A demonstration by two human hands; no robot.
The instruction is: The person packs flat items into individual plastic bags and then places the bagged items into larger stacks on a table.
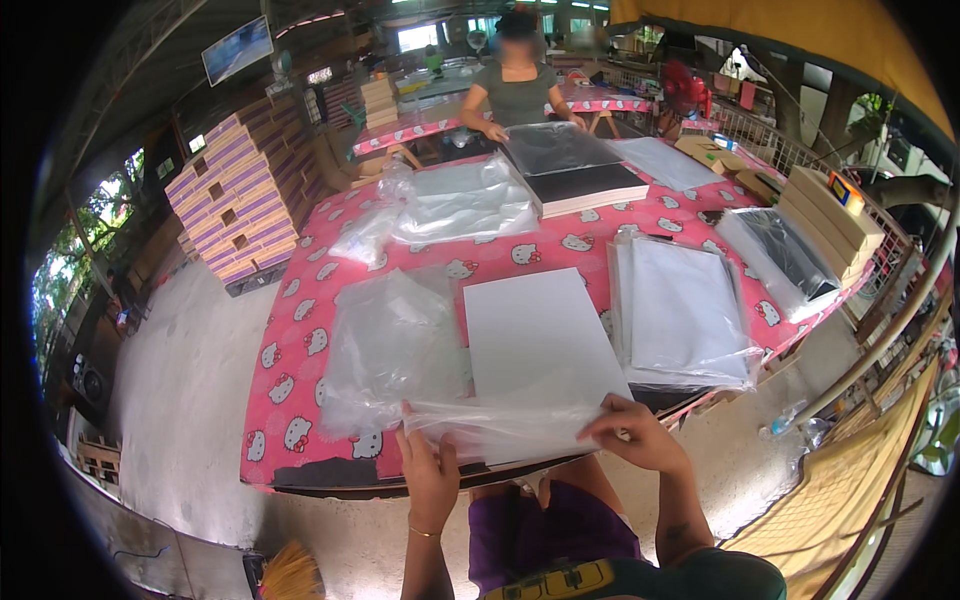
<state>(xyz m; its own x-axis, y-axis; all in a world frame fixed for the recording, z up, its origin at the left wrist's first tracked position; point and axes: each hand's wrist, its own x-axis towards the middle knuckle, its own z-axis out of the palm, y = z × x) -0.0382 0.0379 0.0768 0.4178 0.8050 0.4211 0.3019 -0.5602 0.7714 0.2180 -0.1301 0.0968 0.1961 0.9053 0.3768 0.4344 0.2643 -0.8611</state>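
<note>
A stack of white sheets or a white board [540, 330] lies before me on the pink table, its near end covered by a clear plastic bag [500, 425]. My left hand [430, 475] pinches the bag's left near corner, fingers closed. At the right near corner, my right hand [635, 435] grips the bag with thumb and fingers closed. Left of the white stack is a pile of flat clear plastic bags [390, 345]. To its right, white sheets in clear plastic [685, 310] lie in a pile.
Across the table [290, 345], a person [515, 95] handles a plastic-covered black-topped stack [580, 185]. Crumpled plastic [460, 200] lies beside it. Long cardboard boxes [830, 225] and a plastic-wrapped black bundle [780, 255] line the right side. Boxes [240, 190] are stacked high on the floor at left.
</note>
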